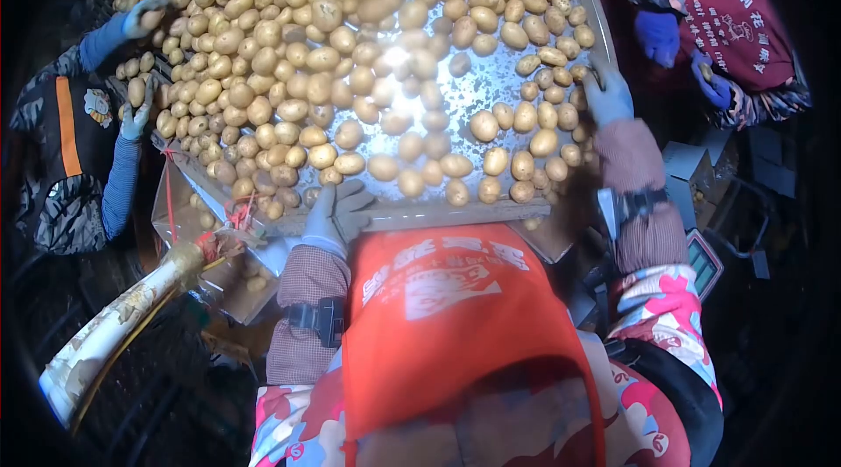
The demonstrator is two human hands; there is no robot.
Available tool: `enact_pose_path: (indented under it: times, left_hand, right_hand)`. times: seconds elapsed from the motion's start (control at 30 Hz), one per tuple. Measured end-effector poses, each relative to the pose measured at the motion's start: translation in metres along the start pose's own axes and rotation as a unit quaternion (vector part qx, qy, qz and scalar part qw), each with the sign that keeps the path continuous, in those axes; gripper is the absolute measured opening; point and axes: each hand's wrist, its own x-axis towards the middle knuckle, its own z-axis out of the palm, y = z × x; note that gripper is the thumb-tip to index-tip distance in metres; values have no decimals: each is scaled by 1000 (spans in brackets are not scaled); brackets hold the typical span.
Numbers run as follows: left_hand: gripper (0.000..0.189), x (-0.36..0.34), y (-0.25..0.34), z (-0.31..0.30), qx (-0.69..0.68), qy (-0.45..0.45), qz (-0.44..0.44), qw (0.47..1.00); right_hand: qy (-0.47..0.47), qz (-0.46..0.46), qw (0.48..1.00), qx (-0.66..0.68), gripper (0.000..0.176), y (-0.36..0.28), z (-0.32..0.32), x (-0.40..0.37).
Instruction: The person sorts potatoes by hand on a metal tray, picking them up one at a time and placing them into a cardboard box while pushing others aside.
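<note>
Potatoes (298, 55) cover much of a metal sorting table (504, 55), heaped at the left and looser toward the right. My left hand (337, 215), in a light glove with grey fingers, rests on the table's front rim (447, 216) with its fingers stretched out and nothing in it. At the right rim (599, 24) lies my right hand (610, 92), in a light blue glove, beside several potatoes. Its fingers look extended along the rim, and I see no potato in it.
Left, a co-worker's gloved hands (144, 16) handle potatoes. Another co-worker in blue-purple gloves (657, 38) stands at the right. Cardboard boxes (688, 169) and a box holding potatoes (181, 195) sit below the table. A worn white pole (118, 322) slants at the lower left.
</note>
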Motion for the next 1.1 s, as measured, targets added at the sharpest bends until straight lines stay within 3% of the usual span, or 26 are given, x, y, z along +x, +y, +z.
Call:
enact_pose_path:
  times: [0.03,0.1,0.17,0.2,0.3,0.37,0.4,0.5,0.53,0.6,0.63,0.77,0.83,0.9,0.97,1.1]
  left_hand:
    - [62,-1,1,2,3,3,-2,1000]
    - [62,-2,0,0,8,11,1,1000]
    - [62,2,-3,-2,17,8,6,1000]
    - [62,4,-2,5,14,26,2,1000]
    - [63,3,2,17,-3,84,-9,996]
    - [63,5,3,11,16,57,-2,998]
    - [63,1,2,9,23,47,-2,999]
    - [63,-3,0,18,6,57,19,998]
    - [63,0,1,17,3,49,17,999]
    - [62,0,-1,11,-4,38,9,999]
    - [62,-2,-3,9,6,37,8,999]
    - [62,-2,2,11,10,36,10,999]
    - [62,-4,-1,15,4,49,6,999]
    - [63,-4,-1,19,8,71,14,997]
    - [63,1,-4,6,18,36,4,999]
    - [63,-1,0,7,20,41,-6,999]
  right_hand:
    - [-43,50,998,-10,47,-1,4,17]
    - [-108,76,980,-149,61,-32,12,40]
    - [-130,66,976,-164,66,-107,10,17]
    - [-75,16,978,-196,69,-116,41,9]
    - [-65,-174,980,73,59,-147,113,-64]
    - [-139,-231,961,-61,58,-188,98,-114]
    - [-48,-304,952,12,56,-184,93,-134]
    - [-55,-343,935,74,53,-150,55,-147]
    - [-111,-324,938,57,51,-147,26,-140]
    - [-104,-304,946,35,45,-120,6,-143]
    - [-38,-301,952,31,42,-96,14,-152]
    - [-21,-131,984,-115,24,-27,20,-155]
    - [-13,-62,995,-79,20,-3,15,-127]
    - [92,-153,983,-40,21,-33,-1,-74]
    - [46,-67,986,142,21,-57,9,-37]
    - [-141,-225,963,44,31,-118,42,-21]
